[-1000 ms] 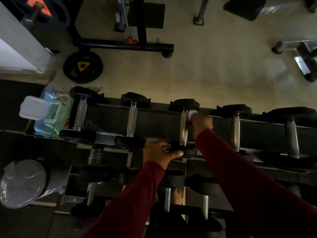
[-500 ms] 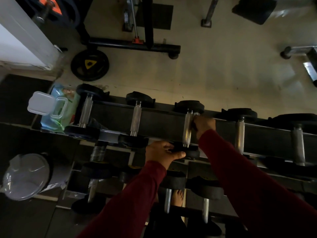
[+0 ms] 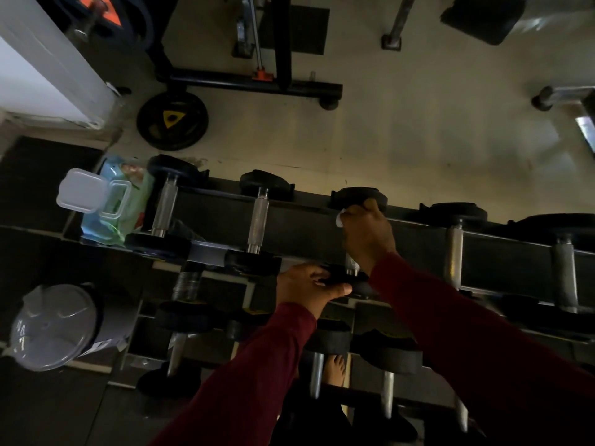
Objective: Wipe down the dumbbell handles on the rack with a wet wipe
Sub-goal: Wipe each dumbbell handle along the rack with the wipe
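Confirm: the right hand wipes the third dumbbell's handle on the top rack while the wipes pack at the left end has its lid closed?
Not quite. In the head view the wipes pack has its lid flipped open. The rest holds: the right hand holds the wet wipe on the third dumbbell's handle.

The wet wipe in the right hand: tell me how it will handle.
The wet wipe is probably limp: only a crumpled white corner shows beside the right hand. It likely moulds round the dumbbell handle. Probably very light, since it bunches inside one grip.
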A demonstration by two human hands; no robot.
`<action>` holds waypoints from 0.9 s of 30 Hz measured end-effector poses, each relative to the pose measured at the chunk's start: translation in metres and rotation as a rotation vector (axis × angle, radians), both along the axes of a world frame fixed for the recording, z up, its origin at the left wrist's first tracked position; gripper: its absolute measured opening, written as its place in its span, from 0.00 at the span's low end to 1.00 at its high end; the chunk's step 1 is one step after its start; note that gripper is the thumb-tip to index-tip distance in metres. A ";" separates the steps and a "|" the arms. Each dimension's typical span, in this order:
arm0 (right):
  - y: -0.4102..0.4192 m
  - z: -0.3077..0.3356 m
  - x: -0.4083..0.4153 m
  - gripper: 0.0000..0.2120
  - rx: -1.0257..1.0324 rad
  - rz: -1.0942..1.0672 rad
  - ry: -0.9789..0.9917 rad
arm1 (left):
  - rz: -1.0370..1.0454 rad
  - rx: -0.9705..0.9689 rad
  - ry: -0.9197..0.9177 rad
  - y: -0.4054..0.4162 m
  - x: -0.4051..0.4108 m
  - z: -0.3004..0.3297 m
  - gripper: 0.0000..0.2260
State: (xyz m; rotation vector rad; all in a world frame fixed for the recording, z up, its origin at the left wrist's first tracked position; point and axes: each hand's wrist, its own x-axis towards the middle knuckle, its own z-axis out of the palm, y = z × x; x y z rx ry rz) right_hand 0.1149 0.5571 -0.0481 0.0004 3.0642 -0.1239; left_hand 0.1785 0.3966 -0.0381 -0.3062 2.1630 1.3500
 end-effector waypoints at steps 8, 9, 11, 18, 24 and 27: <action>0.010 -0.003 0.013 0.18 -0.050 -0.020 0.079 | 0.002 0.004 -0.010 0.001 0.000 -0.001 0.18; 0.009 -0.003 0.011 0.19 -0.020 0.022 0.043 | -0.007 -0.013 -0.003 0.001 0.000 -0.002 0.19; 0.004 0.003 0.004 0.17 0.117 0.136 -0.023 | -0.011 -0.034 0.015 0.002 -0.001 0.000 0.19; 0.024 0.003 0.017 0.15 -0.308 -0.025 0.093 | -0.014 -0.043 0.008 0.004 0.001 0.000 0.18; 0.029 0.000 0.012 0.05 -0.716 -0.587 0.048 | -0.041 -0.099 0.036 0.004 -0.003 0.000 0.18; 0.028 0.008 0.004 0.05 -0.954 -0.856 -0.029 | -0.042 -0.114 0.048 0.004 -0.003 0.001 0.18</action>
